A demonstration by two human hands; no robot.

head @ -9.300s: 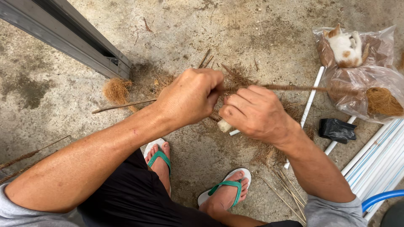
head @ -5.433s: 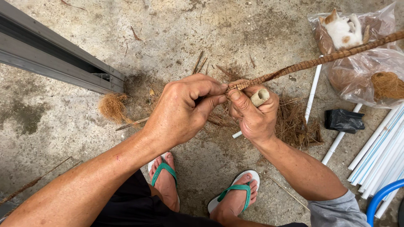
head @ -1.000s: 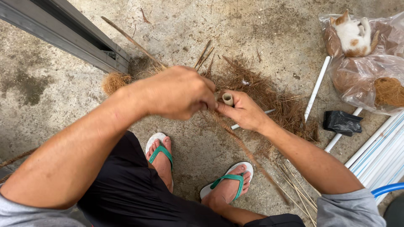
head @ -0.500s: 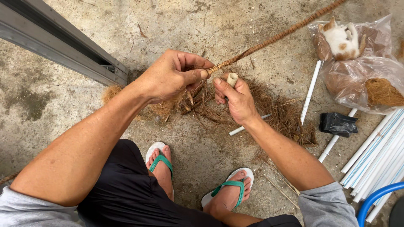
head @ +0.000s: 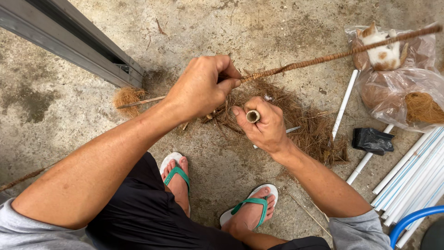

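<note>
the left hand (head: 203,88) pinches the near end of a fibre-wrapped stick (head: 337,54), which juts away from the grip: light, stiff, rough, easy to hold there. the right hand (head: 263,125), just below, closes round a small tube (head: 252,115) above loose fibre (head: 300,120).

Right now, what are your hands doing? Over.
Left hand pinching the wrapped stick, stick pointing up right. Right hand gripping a small tube. Fibre pile on floor underneath, white pipes at right.

White pipes (head: 407,171), black hammer head (head: 372,140), kitten (head: 381,51) (on bags).
</note>
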